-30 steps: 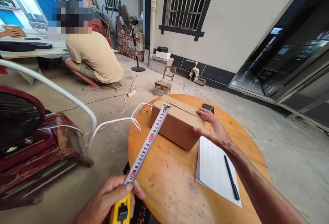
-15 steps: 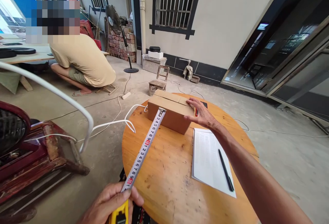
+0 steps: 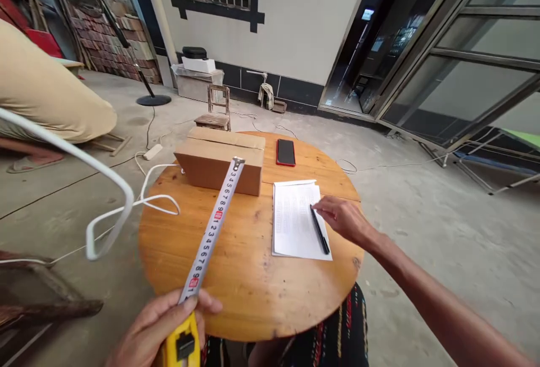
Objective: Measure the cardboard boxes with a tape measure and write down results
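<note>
My left hand point(image 3: 169, 322) grips a yellow tape measure point(image 3: 184, 344), its blade drawn out and slanting up and away. The metal hook at the blade's end overlaps the front top edge of a brown cardboard box point(image 3: 223, 179) in view; whether it touches cannot be told. My right hand point(image 3: 341, 218) has its fingers drawn together at the far end of a black pen point(image 3: 320, 232). That pen lies along the right side of a stack of printed paper point(image 3: 295, 226). Beyond the paper rests a phone with a red edge point(image 3: 286, 152).
The round wooden table point(image 3: 253, 294) bears all these. A white bent tube point(image 3: 84, 156) and a white cable point(image 3: 162, 205) are at its left. Behind stand a small wooden chair point(image 3: 213, 119) and a fan's stand point(image 3: 153, 99). A crouching person point(image 3: 46, 91) is at the far left.
My right hand has left the box and come to the pen on the paper. The view has swung right and down, showing the phone fully. My left hand still holds the extended tape measure.
</note>
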The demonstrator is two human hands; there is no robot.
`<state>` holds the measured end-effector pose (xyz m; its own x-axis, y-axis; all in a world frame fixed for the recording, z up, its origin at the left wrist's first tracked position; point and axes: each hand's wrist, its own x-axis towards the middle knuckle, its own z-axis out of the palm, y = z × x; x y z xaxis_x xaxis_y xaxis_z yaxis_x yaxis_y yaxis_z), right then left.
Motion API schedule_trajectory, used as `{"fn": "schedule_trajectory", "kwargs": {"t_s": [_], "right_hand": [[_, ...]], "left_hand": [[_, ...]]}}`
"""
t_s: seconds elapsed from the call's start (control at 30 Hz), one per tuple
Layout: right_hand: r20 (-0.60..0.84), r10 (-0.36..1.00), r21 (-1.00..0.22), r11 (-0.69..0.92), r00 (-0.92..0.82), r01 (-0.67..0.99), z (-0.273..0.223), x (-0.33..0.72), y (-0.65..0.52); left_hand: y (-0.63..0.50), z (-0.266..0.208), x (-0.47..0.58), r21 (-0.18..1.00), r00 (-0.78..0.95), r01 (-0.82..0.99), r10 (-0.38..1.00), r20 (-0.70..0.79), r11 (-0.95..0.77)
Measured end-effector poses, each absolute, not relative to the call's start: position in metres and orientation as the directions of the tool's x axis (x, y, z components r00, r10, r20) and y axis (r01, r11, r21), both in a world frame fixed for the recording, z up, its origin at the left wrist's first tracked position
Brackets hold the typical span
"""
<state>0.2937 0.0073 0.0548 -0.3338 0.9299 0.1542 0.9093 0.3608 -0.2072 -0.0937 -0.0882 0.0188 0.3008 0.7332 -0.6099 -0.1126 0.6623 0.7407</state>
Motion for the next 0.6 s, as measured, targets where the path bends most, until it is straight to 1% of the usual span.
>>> {"fn": "schedule_trajectory", "kwargs": {"t_s": [0.1, 0.13, 0.2, 0.27, 0.33, 0.4, 0.5, 0.57, 0.6], "right_hand": [[0.072, 0.904, 0.006, 0.422, -0.421, 0.907, 0.032, 0.309, -0.023], [0.063, 0.892, 0.061, 0.444, -0.447, 0.894, 0.028, 0.310, -0.029], [0.051, 0.869, 0.136, 0.482, -0.492, 0.865, 0.024, 0.309, -0.037], [0.027, 0.848, 0.163, 0.518, -0.529, 0.839, 0.024, 0.307, -0.039], [0.010, 0.823, 0.159, 0.560, -0.568, 0.813, 0.024, 0.307, -0.038], [-0.003, 0.788, 0.157, 0.609, -0.616, 0.778, 0.022, 0.309, -0.035], [-0.024, 0.736, 0.187, 0.668, -0.677, 0.720, 0.015, 0.315, -0.031], [0.017, 0.726, 0.192, 0.672, -0.687, 0.715, 0.011, 0.320, -0.030], [0.075, 0.737, 0.167, 0.655, -0.672, 0.737, 0.010, 0.321, -0.030]], "left_hand": [[-0.075, 0.036, -0.060, 0.741, 0.395, -0.163, 0.732, -0.556, 0.651], [-0.071, 0.043, -0.047, 0.750, 0.407, -0.180, 0.742, -0.532, 0.637], [-0.062, 0.054, -0.020, 0.789, 0.459, -0.156, 0.750, -0.475, 0.595], [-0.052, 0.060, 0.005, 0.809, 0.503, -0.132, 0.742, -0.444, 0.573], [-0.041, 0.060, 0.028, 0.818, 0.528, -0.125, 0.736, -0.423, 0.561], [-0.031, 0.054, 0.044, 0.811, 0.539, -0.118, 0.722, -0.433, 0.574], [-0.020, 0.038, 0.056, 0.774, 0.533, -0.127, 0.701, -0.475, 0.621], [-0.016, 0.028, 0.057, 0.755, 0.520, -0.131, 0.693, -0.499, 0.643], [-0.014, 0.025, 0.056, 0.749, 0.514, -0.129, 0.690, -0.509, 0.649]]}}
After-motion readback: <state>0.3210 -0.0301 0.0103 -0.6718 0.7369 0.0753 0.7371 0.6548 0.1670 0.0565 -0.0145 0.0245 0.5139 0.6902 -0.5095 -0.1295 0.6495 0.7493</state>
